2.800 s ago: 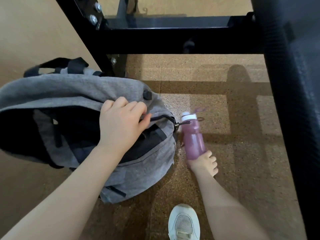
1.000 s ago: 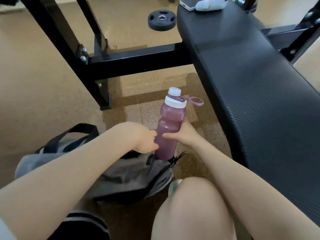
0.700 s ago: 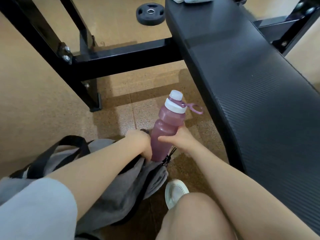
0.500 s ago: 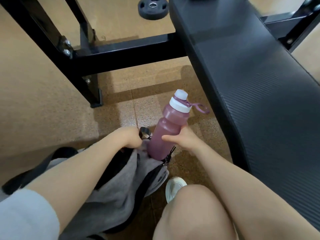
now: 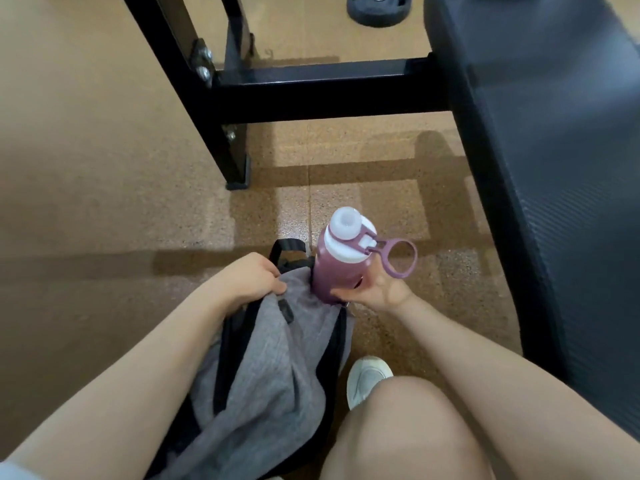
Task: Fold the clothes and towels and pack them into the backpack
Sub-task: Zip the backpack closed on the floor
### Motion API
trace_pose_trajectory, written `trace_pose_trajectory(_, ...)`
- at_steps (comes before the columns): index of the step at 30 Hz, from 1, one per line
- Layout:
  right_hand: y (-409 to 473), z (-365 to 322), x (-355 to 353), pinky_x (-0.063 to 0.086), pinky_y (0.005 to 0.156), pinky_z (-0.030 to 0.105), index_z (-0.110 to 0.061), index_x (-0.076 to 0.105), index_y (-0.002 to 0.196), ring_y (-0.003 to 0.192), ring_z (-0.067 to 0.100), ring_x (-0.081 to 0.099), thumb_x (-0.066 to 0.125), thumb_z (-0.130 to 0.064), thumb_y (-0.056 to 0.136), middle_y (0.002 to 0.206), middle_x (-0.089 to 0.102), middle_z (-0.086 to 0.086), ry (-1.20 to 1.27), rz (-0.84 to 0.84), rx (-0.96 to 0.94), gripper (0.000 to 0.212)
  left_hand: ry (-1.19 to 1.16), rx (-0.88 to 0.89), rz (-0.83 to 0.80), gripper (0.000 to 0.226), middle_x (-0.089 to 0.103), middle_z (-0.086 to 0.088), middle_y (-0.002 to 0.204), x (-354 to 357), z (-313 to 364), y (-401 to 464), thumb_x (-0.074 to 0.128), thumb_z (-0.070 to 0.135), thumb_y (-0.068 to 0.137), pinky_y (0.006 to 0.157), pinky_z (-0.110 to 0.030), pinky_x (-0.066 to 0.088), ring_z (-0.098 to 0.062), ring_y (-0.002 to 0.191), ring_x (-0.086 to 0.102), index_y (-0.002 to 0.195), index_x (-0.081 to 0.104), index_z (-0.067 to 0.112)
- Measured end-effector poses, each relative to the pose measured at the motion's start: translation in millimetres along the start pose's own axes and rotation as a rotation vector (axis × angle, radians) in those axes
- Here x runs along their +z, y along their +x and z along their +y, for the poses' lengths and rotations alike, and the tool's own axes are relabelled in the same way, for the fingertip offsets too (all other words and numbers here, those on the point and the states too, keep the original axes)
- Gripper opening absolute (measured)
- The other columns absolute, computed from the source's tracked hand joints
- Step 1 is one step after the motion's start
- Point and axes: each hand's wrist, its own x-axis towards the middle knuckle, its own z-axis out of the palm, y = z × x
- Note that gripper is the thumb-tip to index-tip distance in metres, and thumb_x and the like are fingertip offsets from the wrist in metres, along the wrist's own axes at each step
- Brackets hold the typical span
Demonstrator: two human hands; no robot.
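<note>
A grey backpack [image 5: 273,368] with black trim lies on the floor between my arms. My left hand [image 5: 247,278] grips the grey fabric at its top edge. A mauve water bottle [image 5: 337,271] with a white cap and a loop strap stands upright at the backpack's right side, its base hidden behind the fabric. My right hand [image 5: 377,292] holds the bottle's lower body, thumb across its front. No clothes or towels are in view.
A black padded bench [image 5: 554,168] runs along the right. Its black steel frame [image 5: 311,95] and leg [image 5: 235,164] stand ahead on the speckled floor. A weight plate [image 5: 377,12] lies at the top. My knee [image 5: 398,431] and white shoe [image 5: 367,375] are below.
The bottle was lifted off the floor and brought to the backpack's side, where it now sits lower against the fabric. My left hand shifted to the bag's top edge. The view tilted down.
</note>
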Motion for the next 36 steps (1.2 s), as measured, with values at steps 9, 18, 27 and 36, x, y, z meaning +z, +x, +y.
trace_pose_trajectory(9, 8, 14, 16, 0.044, 0.095, 0.043, -0.020, 0.044, 0.118, 0.112, 0.018, 0.050, 0.073, -0.037, 0.067, 0.118, 0.050, 0.002, -0.174, 0.086, -0.284, 0.061, 0.373, 0.148, 0.078, 0.027, 0.067, -0.008, 0.107, 12, -2, 2, 0.056, 0.032, 0.087, 0.076, -0.026, 0.042, -0.025, 0.100, 0.060, 0.104, 0.064, 0.013)
trace_pose_trajectory(18, 28, 30, 14, 0.028, 0.108, 0.031, -0.026, 0.021, 0.142, 0.137, 0.013, 0.022, 0.066, -0.027, 0.073, 0.146, 0.019, -0.002, -0.319, -0.056, -0.192, 0.082, 0.250, 0.532, 0.110, 0.076, 0.044, 0.018, 0.116, -1, 44, -29, 0.060, 0.073, 0.055, 0.085, -0.020, 0.040, 0.000, 0.097, 0.049, 0.121, 0.047, 0.038)
trace_pose_trajectory(27, 59, 32, -29, 0.035, 0.107, 0.031, -0.018, 0.061, 0.117, 0.117, 0.016, 0.052, 0.049, 0.002, 0.090, 0.122, 0.060, 0.001, 0.326, -0.024, 0.148, 0.036, 0.595, 0.538, 0.188, 0.069, 0.047, 0.015, 0.126, 6, 43, -18, 0.045, 0.058, 0.056, 0.075, -0.030, 0.046, -0.022, 0.098, 0.060, 0.121, 0.025, 0.047)
trace_pose_trajectory(36, 68, 62, 5, 0.046, 0.097, 0.039, -0.012, 0.061, 0.118, 0.101, 0.020, 0.060, 0.067, -0.026, 0.084, 0.110, 0.066, 0.005, 0.325, -0.373, 0.367, 0.037, 0.868, 0.433, -0.054, 0.079, 0.026, 0.018, 0.145, -19, 37, -34, 0.058, 0.047, 0.065, 0.083, -0.022, 0.041, -0.011, 0.112, 0.053, 0.137, 0.027, 0.047)
